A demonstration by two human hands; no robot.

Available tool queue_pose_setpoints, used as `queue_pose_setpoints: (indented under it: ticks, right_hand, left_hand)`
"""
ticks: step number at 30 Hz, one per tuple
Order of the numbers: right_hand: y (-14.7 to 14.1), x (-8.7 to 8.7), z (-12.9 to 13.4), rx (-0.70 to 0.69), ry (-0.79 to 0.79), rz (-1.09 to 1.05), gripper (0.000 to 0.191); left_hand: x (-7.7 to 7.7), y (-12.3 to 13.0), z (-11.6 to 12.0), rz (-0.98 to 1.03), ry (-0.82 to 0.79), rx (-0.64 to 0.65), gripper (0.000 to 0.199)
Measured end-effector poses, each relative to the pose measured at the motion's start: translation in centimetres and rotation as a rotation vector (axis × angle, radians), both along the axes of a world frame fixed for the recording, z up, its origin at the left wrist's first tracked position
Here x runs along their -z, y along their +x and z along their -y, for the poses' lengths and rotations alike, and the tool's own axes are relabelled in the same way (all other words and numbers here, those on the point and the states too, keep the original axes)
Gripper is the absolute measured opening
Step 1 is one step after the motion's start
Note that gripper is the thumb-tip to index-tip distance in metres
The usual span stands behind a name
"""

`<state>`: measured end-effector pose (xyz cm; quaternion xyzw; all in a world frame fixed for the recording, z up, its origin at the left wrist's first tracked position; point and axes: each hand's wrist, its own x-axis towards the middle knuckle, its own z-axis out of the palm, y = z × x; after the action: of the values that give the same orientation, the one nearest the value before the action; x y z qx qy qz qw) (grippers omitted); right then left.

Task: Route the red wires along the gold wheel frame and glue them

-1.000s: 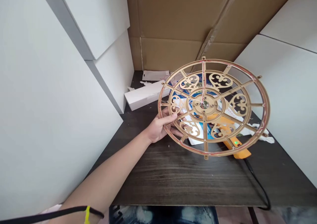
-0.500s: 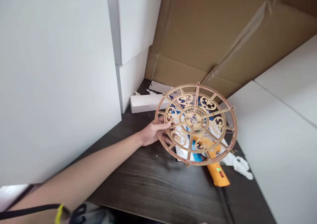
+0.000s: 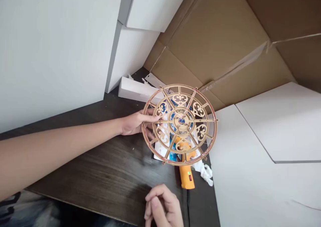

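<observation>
My left hand (image 3: 136,122) grips the left rim of a round gold openwork frame (image 3: 185,122), with the thumb on top and fingers beneath. Spokes, heart-shaped scrolls and a central hub make up the frame, and thin reddish wire runs along its rim and one spoke to the hub. Beneath it lies an orange glue gun (image 3: 187,178) with a green light and a red switch, its upper part seen through the openings. Low in the view, my right hand (image 3: 168,205) is loosely closed, fingers curled and thumb over them; nothing shows in it.
On the dark wood-grain tabletop (image 3: 100,166) stands a long white box (image 3: 136,90). Crumpled white tissue (image 3: 207,175) lies right of the glue gun, whose black cord (image 3: 188,203) runs toward me. White panels (image 3: 62,46) and brown cardboard (image 3: 225,46) enclose the table.
My right hand has come into view from the bottom edge. The view has shifted, and the gold frame now appears further left, still in my left hand and turned slightly.
</observation>
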<state>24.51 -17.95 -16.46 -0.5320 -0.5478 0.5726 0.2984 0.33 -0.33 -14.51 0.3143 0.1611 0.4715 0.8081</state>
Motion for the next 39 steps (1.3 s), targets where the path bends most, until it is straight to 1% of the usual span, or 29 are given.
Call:
queue_pose_setpoints:
  ticks: [2,3,4,5,8,9,11,12,14,17,19,21,23,25,26,29,34,37,39]
  right_hand:
    - [-0.2,-0.8,-0.3,-0.028,-0.062,-0.070,0.042]
    - [-0.3,-1.2,-0.5,-0.063,-0.095,-0.098,0.041]
    - [-0.5,-1.6,-0.7,-0.104,-0.125,-0.126,0.041]
    - [-0.8,-2.0,-1.0,-0.094,-0.138,-0.148,0.041]
    - [-1.8,-3.2,-2.3,0.030,-0.121,-0.242,0.047]
    - [-2.1,-3.5,-2.9,0.041,-0.107,-0.282,0.044]
    - [-2.8,-3.9,-4.5,0.036,-0.087,-0.354,0.033]
    - [-3.2,-4.1,-5.3,0.056,-0.090,-0.391,0.032]
    - [-4.0,-4.2,-7.3,0.181,-0.094,-0.500,0.041]
    - [-5.2,-4.4,-10.3,0.302,-0.033,-0.573,0.040]
    - [-6.0,-4.6,-12.3,0.364,0.017,-0.609,0.043]
    - [-6.7,-5.0,-14.1,0.366,0.063,-0.642,0.042]
    - [-7.6,-5.2,-15.7,0.356,0.115,-0.680,0.044]
    - [-8.5,-5.1,-16.8,0.350,0.156,-0.710,0.049]
    - [-8.9,-4.9,-17.2,0.345,0.169,-0.718,0.052]
    - [-10.1,-3.9,-17.9,0.322,0.192,-0.702,0.053]
    - [-10.8,-2.3,-17.7,0.291,0.241,-0.628,0.056]
    - [-10.6,-2.0,-17.4,0.275,0.260,-0.609,0.056]
    - [-10.4,-2.0,-17.1,0.273,0.264,-0.618,0.055]
  left_hand:
    - [0.1,-0.1,-0.1,0.022,-0.013,-0.029,0.027]
    - [0.1,-0.1,-0.2,0.051,-0.025,-0.070,0.027]
    - [0.1,-0.2,-0.2,0.035,-0.031,-0.088,0.026]
    - [0.1,-0.3,-0.2,0.006,-0.035,-0.093,0.025]
    - [-0.2,-0.7,-0.1,-0.057,-0.026,-0.118,0.022]
    - [-0.3,-0.8,-0.2,-0.074,-0.022,-0.121,0.022]
    - [-0.6,-1.1,-0.3,-0.098,-0.022,-0.126,0.023]
    - [-0.7,-1.2,-0.4,-0.105,-0.020,-0.130,0.023]
    - [-0.7,-1.5,-0.7,-0.116,-0.020,-0.141,0.023]
    - [-0.8,-1.9,-1.1,-0.125,-0.024,-0.161,0.025]
    - [-0.9,-2.2,-1.1,-0.117,-0.028,-0.178,0.026]
    - [-1.4,-2.3,-1.0,-0.088,-0.029,-0.202,0.029]
    - [-2.0,-2.3,-0.8,-0.035,-0.007,-0.221,0.038]
    - [-2.5,-2.0,-0.5,0.032,0.067,-0.210,0.050]
    - [-2.6,-1.8,-0.3,0.041,0.124,-0.176,0.050]
    - [-2.1,-1.0,-0.1,-0.098,0.266,-0.088,0.049]
    - [-0.6,-0.4,-0.6,-0.152,0.248,-0.098,0.042]
    - [-0.3,-0.6,-1.0,-0.209,0.209,-0.088,0.041]
    - [-0.4,-0.6,-1.1,-0.253,0.191,-0.110,0.040]
